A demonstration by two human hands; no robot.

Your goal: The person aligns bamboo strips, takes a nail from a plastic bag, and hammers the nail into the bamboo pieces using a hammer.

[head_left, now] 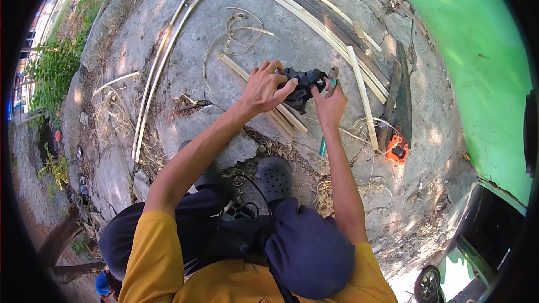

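In front of me a lumpy black object (303, 81) with folded, strap-like parts is held between both hands; its exact kind cannot be made out. My left hand (265, 87) is closed on its left side, fingers over the top. On its right edge, my right hand (330, 104) grips with thumb and fingers. A brown rounded end with a teal band (333, 74) sticks up by the right fingers, and a teal piece (323, 147) shows below that wrist; whether they are one tool is unclear. Beneath the hands lie pale split bamboo pieces (289, 118).
Long bamboo strips (168, 67) lie on the cracked concrete at left, with more (314, 19) beside a dark plank at right. Curled shavings (238, 31) lie ahead. An orange-and-black tool (397, 148) rests at right, near a green wall (477, 50). My grey clog (275, 178) stands below.
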